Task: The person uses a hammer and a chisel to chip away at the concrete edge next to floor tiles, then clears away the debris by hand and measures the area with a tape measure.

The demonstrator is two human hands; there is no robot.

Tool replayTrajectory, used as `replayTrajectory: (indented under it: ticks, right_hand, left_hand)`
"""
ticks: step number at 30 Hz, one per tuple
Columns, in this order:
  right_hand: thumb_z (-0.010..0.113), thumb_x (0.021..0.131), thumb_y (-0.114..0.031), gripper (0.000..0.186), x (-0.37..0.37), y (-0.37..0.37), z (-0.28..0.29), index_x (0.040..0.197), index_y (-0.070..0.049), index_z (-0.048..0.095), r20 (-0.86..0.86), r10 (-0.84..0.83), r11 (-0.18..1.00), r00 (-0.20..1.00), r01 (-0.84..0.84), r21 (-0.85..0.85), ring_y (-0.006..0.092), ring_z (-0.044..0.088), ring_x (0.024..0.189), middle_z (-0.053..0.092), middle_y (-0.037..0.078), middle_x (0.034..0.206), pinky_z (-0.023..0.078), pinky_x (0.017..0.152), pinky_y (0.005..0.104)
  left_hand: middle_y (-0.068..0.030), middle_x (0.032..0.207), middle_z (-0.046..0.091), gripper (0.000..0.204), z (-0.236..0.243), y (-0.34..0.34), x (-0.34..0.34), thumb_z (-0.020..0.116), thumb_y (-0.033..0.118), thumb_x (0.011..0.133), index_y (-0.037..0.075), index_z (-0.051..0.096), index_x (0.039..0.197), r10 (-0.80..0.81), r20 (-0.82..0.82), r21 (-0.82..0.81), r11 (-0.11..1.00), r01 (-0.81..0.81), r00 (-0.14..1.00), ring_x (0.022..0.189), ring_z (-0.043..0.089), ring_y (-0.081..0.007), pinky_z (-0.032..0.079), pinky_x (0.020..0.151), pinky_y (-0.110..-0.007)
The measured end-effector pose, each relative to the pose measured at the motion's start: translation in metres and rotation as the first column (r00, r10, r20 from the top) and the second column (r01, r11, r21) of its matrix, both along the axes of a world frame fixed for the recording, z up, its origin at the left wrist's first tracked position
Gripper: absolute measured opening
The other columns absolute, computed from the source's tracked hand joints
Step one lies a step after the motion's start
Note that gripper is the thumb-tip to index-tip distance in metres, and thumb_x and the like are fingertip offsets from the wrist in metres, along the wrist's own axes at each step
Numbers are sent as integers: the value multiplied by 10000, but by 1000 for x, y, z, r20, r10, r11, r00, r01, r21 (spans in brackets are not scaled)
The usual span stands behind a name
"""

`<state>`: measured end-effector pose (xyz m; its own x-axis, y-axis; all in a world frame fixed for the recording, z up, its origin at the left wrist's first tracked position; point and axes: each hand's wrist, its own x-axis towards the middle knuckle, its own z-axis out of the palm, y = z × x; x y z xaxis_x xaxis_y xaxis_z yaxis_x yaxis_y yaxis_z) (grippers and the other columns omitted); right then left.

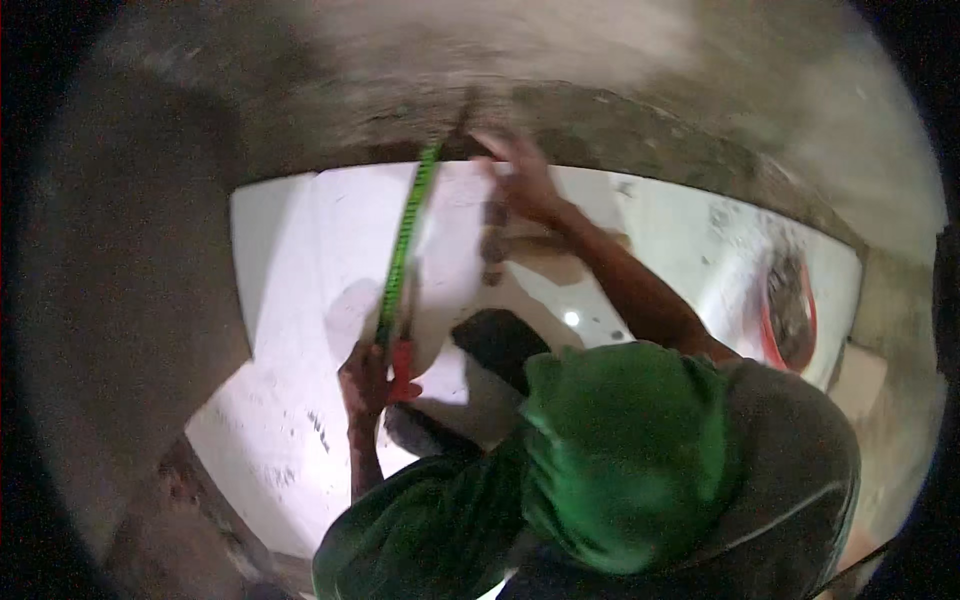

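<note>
My left hand (365,382) is closed at the lower end of a green tape measure (405,240) with dark marks along its blade. A red piece (402,370) shows at the same hand; I cannot tell whether it is the case or a separate tool. The blade slants up across the white sheet (275,260) to the foot of the wall. Near its far end, my right hand (525,185) has its fingers stretched out and apart, slightly blurred, with nothing seen in them. Below that hand is a narrow dark brown shape (493,240), not clear enough to name.
A red-rimmed container (790,310) with grey material stands at the right. Rough grey wall (580,110) runs along the far side, and a dark surface (140,270) bounds the left. Two dark shoes (500,345) and rounded green cloth (630,455) fill the near middle.
</note>
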<state>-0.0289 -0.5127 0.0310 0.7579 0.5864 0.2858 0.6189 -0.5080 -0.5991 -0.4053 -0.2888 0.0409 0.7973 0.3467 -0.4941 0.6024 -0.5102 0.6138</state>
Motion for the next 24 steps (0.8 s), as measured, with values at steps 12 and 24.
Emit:
replayTrajectory:
  ticks: [12, 24]
  right_hand:
    - [585, 1050, -389, 468, -33, 44, 8, 1381, -61, 628, -345, 144, 982, 927, -176, -64, 333, 641, 1125, 661, 193, 1281, 505, 986, 461]
    - [565, 1050, -404, 475, -71, 51, 54, 1326, -30, 661, -446, 235, 964, 863, -267, -9, 291, 658, 1033, 684, 172, 1239, 518, 909, 418]
  left_hand:
    - [-135, 875, 736, 498, 48, 6, 1, 803, 580, 778, 103, 716, 892, 237, 184, 76, 964, -254, 954, 841, 726, -392, 577, 694, -493]
    - [-98, 879, 734, 483, 96, -14, -41, 806, 569, 800, 105, 717, 901, 462, 200, 54, 875, -480, 864, 873, 732, -341, 582, 738, -464]
